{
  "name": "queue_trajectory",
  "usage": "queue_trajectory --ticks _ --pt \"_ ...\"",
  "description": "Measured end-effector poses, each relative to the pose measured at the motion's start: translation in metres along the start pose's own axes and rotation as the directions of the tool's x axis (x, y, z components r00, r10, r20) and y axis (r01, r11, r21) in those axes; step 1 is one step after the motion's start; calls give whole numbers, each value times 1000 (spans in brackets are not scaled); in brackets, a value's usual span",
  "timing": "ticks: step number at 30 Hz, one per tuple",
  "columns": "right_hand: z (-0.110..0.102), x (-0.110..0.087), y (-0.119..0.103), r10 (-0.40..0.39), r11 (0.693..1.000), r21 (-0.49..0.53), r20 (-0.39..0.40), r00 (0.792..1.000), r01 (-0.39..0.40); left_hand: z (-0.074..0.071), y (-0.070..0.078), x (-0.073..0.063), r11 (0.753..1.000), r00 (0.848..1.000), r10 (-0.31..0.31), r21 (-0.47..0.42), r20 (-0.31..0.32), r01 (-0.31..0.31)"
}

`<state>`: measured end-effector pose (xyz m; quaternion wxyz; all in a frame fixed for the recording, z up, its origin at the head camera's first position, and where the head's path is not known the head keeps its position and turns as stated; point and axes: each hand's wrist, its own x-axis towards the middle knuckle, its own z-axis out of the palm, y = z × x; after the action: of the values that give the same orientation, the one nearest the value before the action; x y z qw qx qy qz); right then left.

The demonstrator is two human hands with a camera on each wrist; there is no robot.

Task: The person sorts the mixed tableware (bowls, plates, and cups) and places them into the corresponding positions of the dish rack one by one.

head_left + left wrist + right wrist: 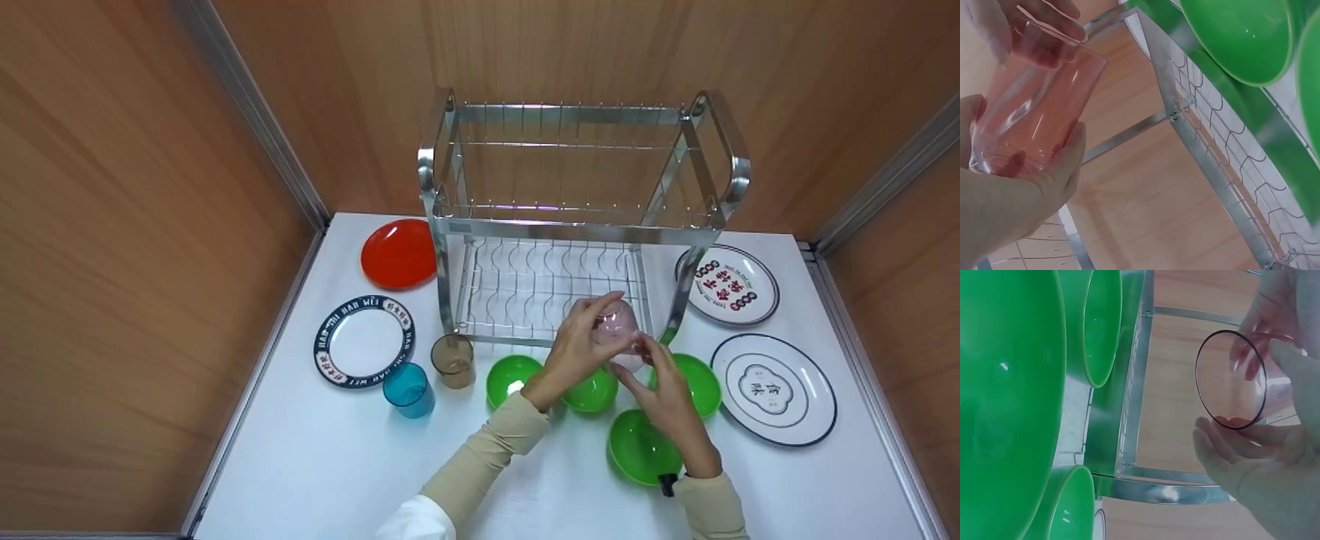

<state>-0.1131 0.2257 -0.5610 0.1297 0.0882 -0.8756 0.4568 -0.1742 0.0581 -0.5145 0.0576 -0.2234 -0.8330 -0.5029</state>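
Observation:
A clear pink drinking glass (616, 322) is held between both hands in front of the rack, above the green bowls. My left hand (577, 346) grips it around the base end, thumb and fingers on opposite sides, as the left wrist view shows. Near the rim, the fingers of my right hand (667, 394) curl about the glass. In the right wrist view the dark-edged mouth of the pink glass (1261, 391) faces the camera, and the glass lies tilted. Below the hands sit several green bowls (637, 448), partly covered by the arms.
A two-tier metal dish rack (577, 231) stands at the back. To its left are a red plate (397, 255), a dark-rimmed plate (366, 343), a blue glass (409, 391) and a brown glass (453, 361). Two white plates, one nearer (776, 390), lie at right.

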Motion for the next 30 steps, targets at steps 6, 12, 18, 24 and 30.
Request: queue_trajectory --ticks 6,12,18,24,30 --pt "-1 3 5 11 1000 -16 -31 999 -11 4 -1 10 998 999 20 59 35 -22" --pt "-1 8 8 25 999 -21 -67 997 -26 8 -2 18 992 998 55 116 29 -58" --pt "-2 11 12 13 999 -32 -91 996 -16 11 -3 27 988 996 74 131 41 -79" --pt "-2 12 15 -33 999 -45 -115 993 28 12 -4 32 985 995 89 145 53 -96" --pt "-1 12 16 -40 999 -41 -112 993 35 10 -9 41 979 996 78 185 41 -84"
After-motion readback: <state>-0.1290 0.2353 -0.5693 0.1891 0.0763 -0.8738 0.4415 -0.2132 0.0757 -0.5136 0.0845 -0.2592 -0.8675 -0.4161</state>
